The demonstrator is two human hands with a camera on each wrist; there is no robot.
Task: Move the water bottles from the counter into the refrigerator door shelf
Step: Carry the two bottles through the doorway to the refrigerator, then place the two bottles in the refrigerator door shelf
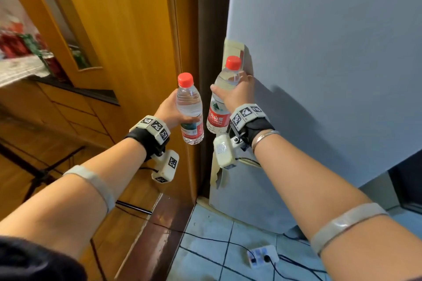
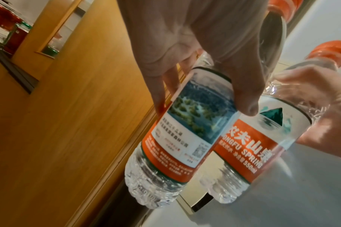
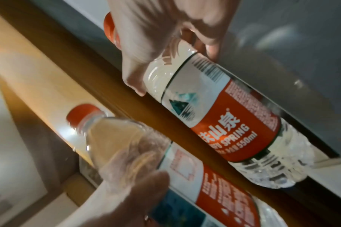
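Each hand carries a clear water bottle with a red cap and a red-and-white label. My left hand (image 1: 170,109) grips the left bottle (image 1: 189,109) around its middle, upright, in front of the wooden door. My right hand (image 1: 235,93) grips the right bottle (image 1: 220,102) at its shoulder, close against the left edge of the shut grey refrigerator door (image 1: 331,64). In the left wrist view, fingers wrap the left bottle (image 2: 187,135) with the right bottle (image 2: 262,138) beside it. In the right wrist view, the right bottle (image 3: 224,118) lies against the refrigerator, the left bottle (image 3: 146,161) below it.
An orange wooden door (image 1: 127,41) stands just left of the refrigerator. A counter (image 1: 20,68) with red and green cans lies far left. A power strip (image 1: 262,255) and cables lie on the tiled floor below. A cream handle strip (image 1: 237,50) runs along the refrigerator's edge.
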